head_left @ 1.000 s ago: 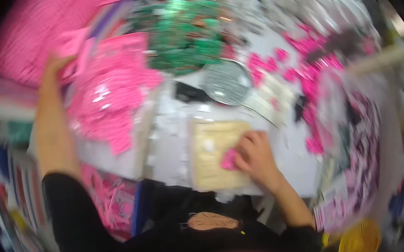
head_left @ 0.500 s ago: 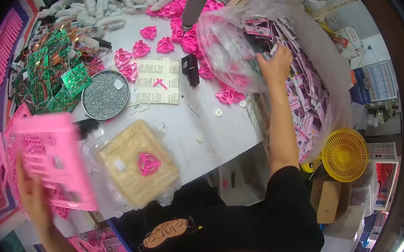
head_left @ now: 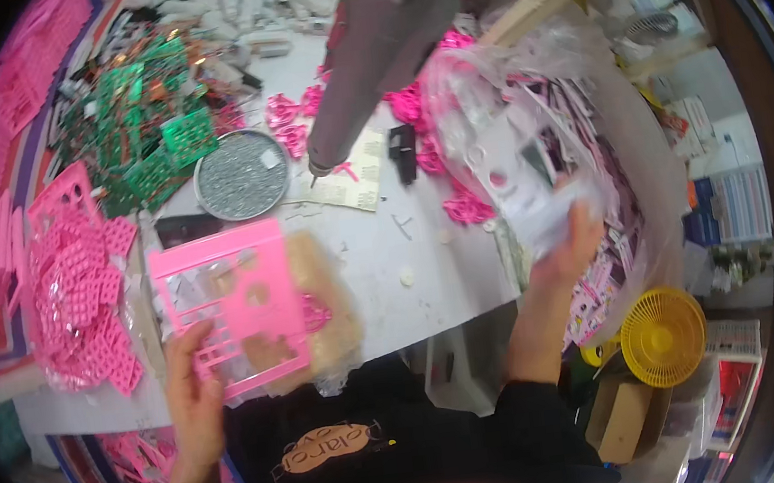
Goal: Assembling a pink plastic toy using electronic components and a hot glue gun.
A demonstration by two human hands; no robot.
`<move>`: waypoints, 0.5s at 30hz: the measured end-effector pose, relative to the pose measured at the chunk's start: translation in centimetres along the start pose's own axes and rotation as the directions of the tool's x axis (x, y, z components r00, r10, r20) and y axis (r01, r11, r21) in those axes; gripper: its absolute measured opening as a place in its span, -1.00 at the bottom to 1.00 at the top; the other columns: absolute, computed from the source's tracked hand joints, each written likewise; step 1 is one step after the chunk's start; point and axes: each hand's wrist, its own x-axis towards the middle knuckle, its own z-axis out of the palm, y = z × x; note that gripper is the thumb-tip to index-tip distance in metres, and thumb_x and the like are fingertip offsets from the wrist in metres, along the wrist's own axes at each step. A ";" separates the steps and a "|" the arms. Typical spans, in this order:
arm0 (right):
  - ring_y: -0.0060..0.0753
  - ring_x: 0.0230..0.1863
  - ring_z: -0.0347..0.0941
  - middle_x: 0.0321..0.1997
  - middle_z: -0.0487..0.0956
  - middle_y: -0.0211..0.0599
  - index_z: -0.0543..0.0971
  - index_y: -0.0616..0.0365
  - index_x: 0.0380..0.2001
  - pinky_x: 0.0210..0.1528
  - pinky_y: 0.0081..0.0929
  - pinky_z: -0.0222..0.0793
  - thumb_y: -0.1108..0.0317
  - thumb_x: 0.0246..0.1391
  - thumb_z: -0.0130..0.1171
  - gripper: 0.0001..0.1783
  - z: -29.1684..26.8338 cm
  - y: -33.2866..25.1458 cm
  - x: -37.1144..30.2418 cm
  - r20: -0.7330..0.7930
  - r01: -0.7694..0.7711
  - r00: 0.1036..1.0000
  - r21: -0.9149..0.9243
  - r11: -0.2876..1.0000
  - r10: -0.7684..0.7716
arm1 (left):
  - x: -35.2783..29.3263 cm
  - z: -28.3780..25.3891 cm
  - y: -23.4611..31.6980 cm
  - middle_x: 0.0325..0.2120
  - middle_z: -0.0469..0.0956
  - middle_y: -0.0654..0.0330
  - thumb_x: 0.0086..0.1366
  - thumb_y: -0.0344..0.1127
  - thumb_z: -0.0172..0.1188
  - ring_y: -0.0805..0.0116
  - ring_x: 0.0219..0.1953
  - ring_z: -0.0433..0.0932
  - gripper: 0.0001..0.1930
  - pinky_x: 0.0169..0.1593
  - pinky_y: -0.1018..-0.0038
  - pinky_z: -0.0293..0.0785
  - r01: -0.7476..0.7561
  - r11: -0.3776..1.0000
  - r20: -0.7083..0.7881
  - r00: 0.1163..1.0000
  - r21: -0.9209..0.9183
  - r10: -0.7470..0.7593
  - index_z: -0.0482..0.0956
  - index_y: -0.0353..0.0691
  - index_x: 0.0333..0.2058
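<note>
My left hand (head_left: 196, 392) grips the lower left edge of a pink plastic panel (head_left: 275, 264) with rectangular cutouts, tilted above a plastic-wrapped beige pad (head_left: 325, 266). A pink ring-shaped part (head_left: 316, 314) shows on the pad, partly behind the panel. At the right, my right hand (head_left: 566, 264) is closed on a white flat piece (head_left: 520, 193) with a dark rectangle on it. That piece is smeared by motion, so its kind is unclear. It is over the edge of a clear plastic bag (head_left: 651, 173) full of printed purple-and-white pieces.
An electric screwdriver (head_left: 367, 67) hangs over the table, tip down. A round dish of screws (head_left: 241, 177) stands near a heap of green circuit boards (head_left: 131, 127). Pink keypad pieces (head_left: 78, 296) lie at the left. A yellow basket (head_left: 663, 337) is at the lower right.
The pink panel has moved right, from the left table edge to over the pad. My right hand has come nearer, now with the white piece. The screwdriver appears larger and lower in view.
</note>
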 end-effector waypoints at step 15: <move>-0.28 0.30 0.29 0.36 0.32 -0.15 0.10 0.33 0.44 0.31 -0.27 0.24 0.24 0.05 0.43 0.01 14.9 -0.8 -13.7 0.891 -0.789 0.114 -0.188 0.585 0.439 | 0.0 2.0 -2.8 0.10 0.45 0.13 0.52 -0.32 -0.03 0.37 0.10 0.45 -0.55 0.13 0.35 0.45 0.294 0.774 0.092 0.951 -0.560 -0.295 0.20 -0.25 0.31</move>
